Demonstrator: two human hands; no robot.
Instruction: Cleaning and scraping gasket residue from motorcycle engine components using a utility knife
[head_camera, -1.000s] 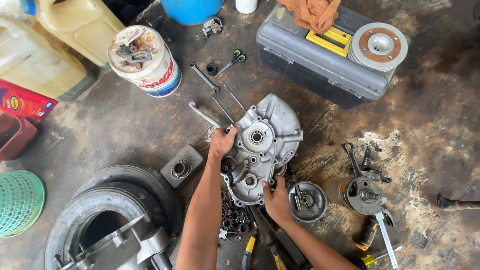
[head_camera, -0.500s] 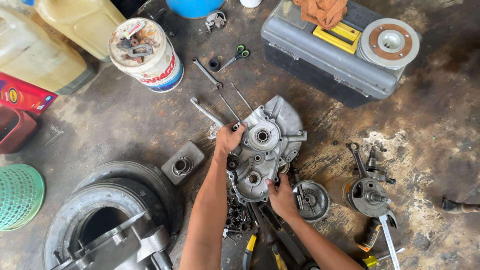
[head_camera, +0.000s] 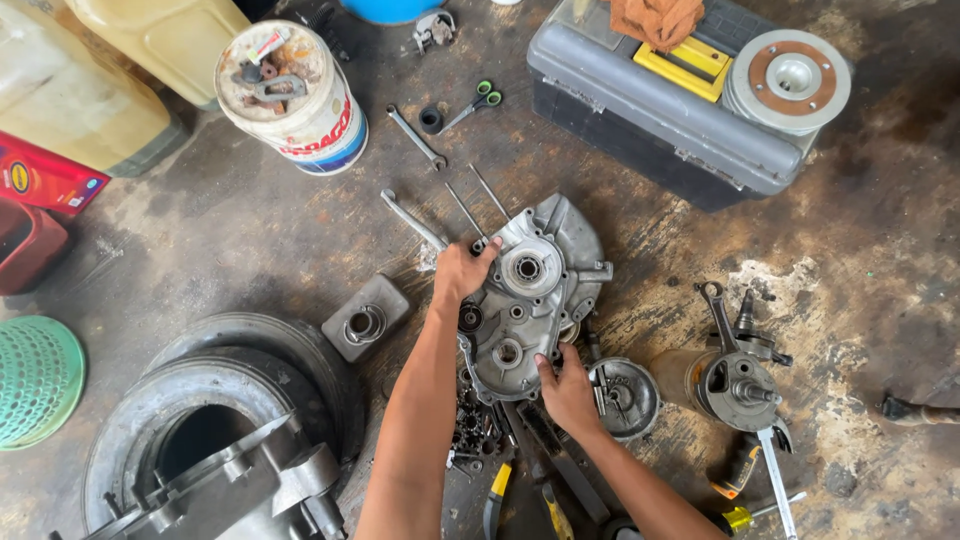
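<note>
Head view, looking straight down at the stained concrete floor (head_camera: 200, 230). I've got both hands on the grey cast-aluminium engine case half (head_camera: 535, 295), which lies flat near the middle of the floor, its bearing bores facing up. My left hand (head_camera: 460, 272) is clamped over the case's upper-left edge, fingers curled around the rim and pressed onto the metal. My right hand (head_camera: 568, 392) is at the lower edge, fingers spread flat against the casting, thumb tucked under; I cannot tell whether it is actually gripping or only pushing.

Just above the left hand, a long steel spanner (head_camera: 412, 220) and two thin metal rods (head_camera: 478, 205) lie touching or nearly touching the case. Right of my right hand sits a round grey metal cover (head_camera: 625, 398), just beside the case. Further right, a crankshaft assembly with connecting rod (head_camera: 735, 375) rests well apart from it.

Toward the far edge: a white plastic bucket full of metal scrap (head_camera: 293, 95), small green-handled scissors (head_camera: 478, 103), and a grey plastic toolbox (head_camera: 665, 110) carrying a round clutch plate (head_camera: 790, 80). At the near-left corner, a stack of black rubber tyres (head_camera: 220, 400); yellow-handled pliers (head_camera: 497, 495) lie between my forearms.
</note>
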